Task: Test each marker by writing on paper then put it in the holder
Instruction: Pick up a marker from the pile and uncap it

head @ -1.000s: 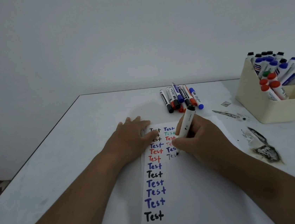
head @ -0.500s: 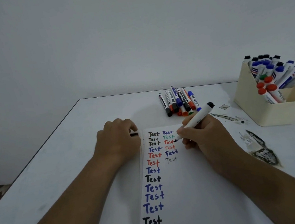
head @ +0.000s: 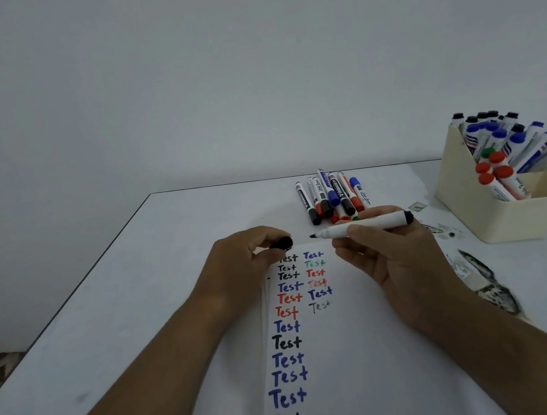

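The right hand (head: 393, 255) pinches an uncapped black marker (head: 362, 225) by its white barrel, level above the top of the paper (head: 366, 350), tip pointing left; the left hand (head: 244, 265) has its fingers curled round the black cap (head: 283, 242), just left of the tip and apart from it; untested markers (head: 332, 197) lie beyond the paper; the cream holder (head: 491, 216) stands at the right on the table (head: 140, 307), full of markers; rows of "Test" cover the sheet
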The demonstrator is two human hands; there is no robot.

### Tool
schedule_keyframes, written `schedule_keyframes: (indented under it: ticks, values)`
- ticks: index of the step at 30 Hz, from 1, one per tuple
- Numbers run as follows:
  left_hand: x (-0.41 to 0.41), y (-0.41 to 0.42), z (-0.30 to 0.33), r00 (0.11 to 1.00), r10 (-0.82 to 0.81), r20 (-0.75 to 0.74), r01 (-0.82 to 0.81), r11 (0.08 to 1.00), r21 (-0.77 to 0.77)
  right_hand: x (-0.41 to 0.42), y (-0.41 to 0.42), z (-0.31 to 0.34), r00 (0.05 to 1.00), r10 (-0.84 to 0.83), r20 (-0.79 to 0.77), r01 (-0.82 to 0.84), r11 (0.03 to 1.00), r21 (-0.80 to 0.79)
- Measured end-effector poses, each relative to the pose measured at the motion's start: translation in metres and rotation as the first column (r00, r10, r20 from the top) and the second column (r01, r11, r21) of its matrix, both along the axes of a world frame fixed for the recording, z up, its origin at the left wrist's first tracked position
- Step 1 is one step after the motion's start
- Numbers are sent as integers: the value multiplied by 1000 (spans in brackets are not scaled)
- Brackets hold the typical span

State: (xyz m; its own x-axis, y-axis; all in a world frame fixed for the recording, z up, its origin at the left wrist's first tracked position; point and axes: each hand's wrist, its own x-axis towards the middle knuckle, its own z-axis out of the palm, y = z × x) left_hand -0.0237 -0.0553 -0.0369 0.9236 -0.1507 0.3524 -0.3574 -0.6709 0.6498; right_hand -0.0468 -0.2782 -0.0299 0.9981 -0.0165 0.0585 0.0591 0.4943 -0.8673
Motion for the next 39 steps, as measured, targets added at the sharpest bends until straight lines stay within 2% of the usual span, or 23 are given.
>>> schedule_keyframes:
  ticks: [3, 10, 15, 20, 25, 30, 39]
  values:
    - [0, -2, 0, 998, -49, 47, 46, 997, 69, -1, 1, 1, 1000, 14, 18, -13, 1000, -27]
    - [-2, -6, 2, 989, -101, 112, 94, 994, 64, -3, 4, 0, 999, 17, 30, -12, 985, -172]
    - [-2, -7, 3, 980, -131, 146, 112, 985, 135, -2, 4, -2, 999, 33, 27, -26, 971, -237]
    - [-6, -11, 2, 984, -152, 96, 145, 987, 76, -4, 4, -1, 999, 29, 23, -22, 967, -253]
    - [-10, -16, 6, 987, -157, -25, 156, 987, -40, -6, 6, 1, 999, 33, 15, -26, 949, -313]
    - [-13, -21, 5, 986, -146, -78, 137, 985, -101, -9, 8, 2, 993, 3, 115, 40, 927, -373]
    - [-17, -25, 7, 989, -133, -72, 125, 987, -105, -9, 10, 2, 987, -14, 162, 81, 907, -414]
